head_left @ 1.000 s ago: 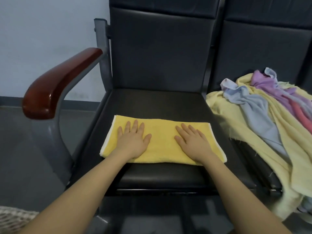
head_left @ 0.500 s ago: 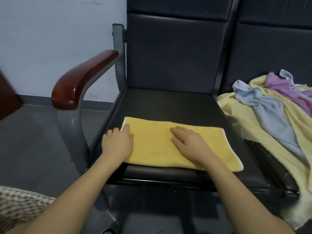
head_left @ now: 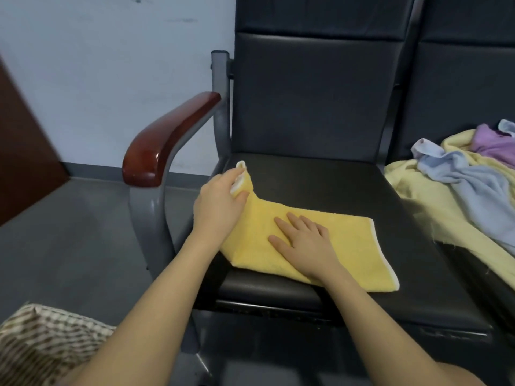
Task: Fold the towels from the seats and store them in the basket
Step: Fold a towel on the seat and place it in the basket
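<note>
On the black padded seat nearest the wooden armrest lies the yellow terry towel with white edging, already folded into a long strip. It looks soft, light and limp, so it should drape and crease readily; the white-trimmed short ends seem the best hold. The left hand pinches the left end and lifts it off the seat, while the right hand lies flat with straight fingers, pressing the middle down. A woven basket sits at lower left.
</note>
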`<state>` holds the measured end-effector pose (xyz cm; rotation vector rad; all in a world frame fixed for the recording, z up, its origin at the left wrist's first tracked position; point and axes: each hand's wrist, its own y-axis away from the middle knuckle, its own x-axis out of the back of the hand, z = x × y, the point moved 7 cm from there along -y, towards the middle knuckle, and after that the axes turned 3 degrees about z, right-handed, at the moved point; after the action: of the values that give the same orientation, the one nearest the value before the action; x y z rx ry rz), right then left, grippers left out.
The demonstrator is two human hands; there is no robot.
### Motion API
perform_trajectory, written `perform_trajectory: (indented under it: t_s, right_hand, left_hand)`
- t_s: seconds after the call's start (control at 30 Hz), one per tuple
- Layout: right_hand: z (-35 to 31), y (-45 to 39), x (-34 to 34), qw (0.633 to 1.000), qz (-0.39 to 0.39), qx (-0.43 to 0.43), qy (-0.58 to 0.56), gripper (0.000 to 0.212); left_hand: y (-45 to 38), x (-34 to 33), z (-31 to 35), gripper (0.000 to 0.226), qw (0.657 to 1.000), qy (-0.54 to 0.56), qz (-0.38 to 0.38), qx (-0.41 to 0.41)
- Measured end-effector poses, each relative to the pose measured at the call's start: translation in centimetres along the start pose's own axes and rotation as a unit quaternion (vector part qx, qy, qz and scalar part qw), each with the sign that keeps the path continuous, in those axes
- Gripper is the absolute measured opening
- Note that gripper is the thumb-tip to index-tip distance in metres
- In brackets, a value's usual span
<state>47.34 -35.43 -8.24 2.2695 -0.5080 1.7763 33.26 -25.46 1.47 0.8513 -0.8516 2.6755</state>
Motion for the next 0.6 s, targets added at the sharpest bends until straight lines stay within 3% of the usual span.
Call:
perform_trajectory:
  t_s: [0.13, 0.23, 0.4, 0.53, 0.6]
  right_hand:
    - [1.3, 0.7, 2.4, 0.977, 0.088, -0.026, -0.194, 0.037]
    - [5.3, 2.6, 4.8, 0.974, 0.149, -0.089, -0.147, 0.032]
    - [10.9, 5.7, 6.5, 0.970, 0.147, -0.175, -0.078, 0.033]
    - [13.1, 7.6, 6.9, 0.934, 0.198, -0.229, -0.189, 0.026]
    - [13.7, 8.5, 7.1, 0.903, 0.244, -0.254, -0.247, 0.033]
  left_hand:
    - [0.0, -1.1, 3.2, 0.048, 0.994, 0.101, -0.034, -0.020]
    - [0.4, -3.0, 5.6, 0.050, 0.988, 0.135, -0.066, -0.031]
    - [1.9, -7.4, 9.6, 0.047, 0.977, 0.177, -0.111, -0.036]
    - [2.9, -10.2, 12.0, 0.039, 0.969, 0.216, -0.121, -0.006]
    - [3.7, -11.8, 13.0, 0.041, 0.961, 0.218, -0.171, -0.006]
